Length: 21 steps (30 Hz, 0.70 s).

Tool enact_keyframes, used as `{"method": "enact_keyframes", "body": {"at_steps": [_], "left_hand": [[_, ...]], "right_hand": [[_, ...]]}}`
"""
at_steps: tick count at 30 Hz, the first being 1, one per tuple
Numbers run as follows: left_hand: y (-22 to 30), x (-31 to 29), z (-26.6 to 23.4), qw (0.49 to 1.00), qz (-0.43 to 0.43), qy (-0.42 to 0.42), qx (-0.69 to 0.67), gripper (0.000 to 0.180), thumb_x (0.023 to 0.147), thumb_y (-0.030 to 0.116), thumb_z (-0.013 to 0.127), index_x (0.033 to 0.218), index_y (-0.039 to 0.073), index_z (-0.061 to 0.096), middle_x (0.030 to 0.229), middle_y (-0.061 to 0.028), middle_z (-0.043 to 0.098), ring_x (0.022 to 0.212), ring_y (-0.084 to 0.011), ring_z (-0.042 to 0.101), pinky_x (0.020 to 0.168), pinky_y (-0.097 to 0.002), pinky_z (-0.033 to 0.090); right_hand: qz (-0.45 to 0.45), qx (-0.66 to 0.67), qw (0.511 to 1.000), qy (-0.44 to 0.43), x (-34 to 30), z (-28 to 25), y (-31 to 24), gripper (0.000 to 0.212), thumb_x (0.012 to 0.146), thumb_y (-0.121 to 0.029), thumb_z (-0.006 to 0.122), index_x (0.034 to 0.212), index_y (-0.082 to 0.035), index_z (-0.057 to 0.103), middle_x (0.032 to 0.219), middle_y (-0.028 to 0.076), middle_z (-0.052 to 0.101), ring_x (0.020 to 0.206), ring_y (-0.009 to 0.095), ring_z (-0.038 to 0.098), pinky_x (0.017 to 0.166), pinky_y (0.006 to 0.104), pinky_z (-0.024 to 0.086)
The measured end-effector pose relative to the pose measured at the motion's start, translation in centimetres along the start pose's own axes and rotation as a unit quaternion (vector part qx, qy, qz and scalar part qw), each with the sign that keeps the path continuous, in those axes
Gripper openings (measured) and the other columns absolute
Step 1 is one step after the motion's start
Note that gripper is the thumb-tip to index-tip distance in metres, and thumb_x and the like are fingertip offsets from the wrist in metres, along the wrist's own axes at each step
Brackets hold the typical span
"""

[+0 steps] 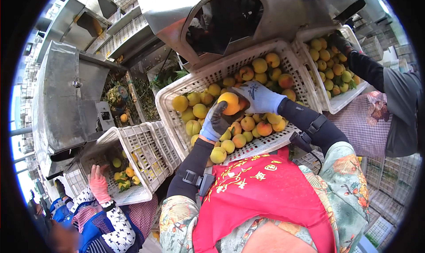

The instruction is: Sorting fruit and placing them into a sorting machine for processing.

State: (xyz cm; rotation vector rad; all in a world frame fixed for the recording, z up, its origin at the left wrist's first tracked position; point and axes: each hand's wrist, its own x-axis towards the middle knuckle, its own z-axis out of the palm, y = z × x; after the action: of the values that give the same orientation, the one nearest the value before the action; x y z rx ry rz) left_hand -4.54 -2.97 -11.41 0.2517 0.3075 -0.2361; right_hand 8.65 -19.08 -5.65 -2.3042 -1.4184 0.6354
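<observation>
A white slatted plastic crate full of yellow and red-blushed peaches sits tilted in front of me. My left hand, in a pale blue glove with a dark palm, curls its fingers against an orange-yellow peach above the pile. From the right my right hand, gloved alike, closes round a redder peach beside it. The two hands almost meet, and the right fingertips are partly hidden behind the fruit. Dark sleeves with strapped-on devices cover both my forearms.
A metal machine with a dark round opening stands behind the crate. At right, a co-worker's dark-gloved hand reaches into another peach crate. At lower left, another person's pink-gloved hand is by a partly filled crate.
</observation>
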Motion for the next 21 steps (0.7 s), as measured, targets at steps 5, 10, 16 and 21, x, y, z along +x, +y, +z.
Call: {"method": "enact_keyframes", "body": {"at_steps": [5,10,16,21], "left_hand": [[3.1,0.1,2.3,0.990,0.100,-0.054,-0.077,0.067,0.077,0.055,0.064,0.124,0.009,0.051,0.127,-0.0134,0.051,0.121,-0.0350,0.045,0.105,-0.0569,0.033],[4.5,0.8,4.7,0.981,0.135,-0.077,-0.119,0.063,0.079,0.046,0.066,0.125,0.007,0.050,0.127,-0.0139,0.051,0.120,-0.0333,0.047,0.106,-0.0537,0.035],[4.5,-0.1,5.0,0.973,0.171,-0.031,-0.150,0.054,0.083,0.021,0.067,0.129,0.000,0.046,0.130,-0.0161,0.050,0.122,-0.0327,0.048,0.110,-0.0483,0.034],[4.5,-0.8,4.4,0.973,0.216,0.005,-0.080,0.049,0.087,0.023,0.061,0.131,0.006,0.047,0.131,-0.0162,0.050,0.124,-0.0327,0.045,0.107,-0.0504,0.035]], "right_hand": [[0.014,0.163,0.957,0.238,-0.2,-1.7,-4.2,0.081,0.067,-0.018,0.074,0.139,-0.009,0.040,0.117,0.014,0.059,0.103,0.034,0.056,0.090,0.0403,0.044],[0.061,0.142,0.933,0.326,1.3,-2.8,-5.1,0.081,0.066,-0.026,0.079,0.137,-0.009,0.043,0.116,0.012,0.059,0.103,0.032,0.056,0.093,0.0403,0.042],[0.061,0.000,0.879,0.472,6.0,-4.5,-5.2,0.076,0.071,-0.042,0.073,0.134,-0.008,0.047,0.117,0.014,0.058,0.107,0.034,0.053,0.101,0.0481,0.034],[0.106,-0.093,0.875,0.463,9.8,-3.8,-3.9,0.076,0.075,-0.038,0.070,0.137,-0.007,0.041,0.129,0.015,0.052,0.121,0.036,0.045,0.106,0.0523,0.027]]}}
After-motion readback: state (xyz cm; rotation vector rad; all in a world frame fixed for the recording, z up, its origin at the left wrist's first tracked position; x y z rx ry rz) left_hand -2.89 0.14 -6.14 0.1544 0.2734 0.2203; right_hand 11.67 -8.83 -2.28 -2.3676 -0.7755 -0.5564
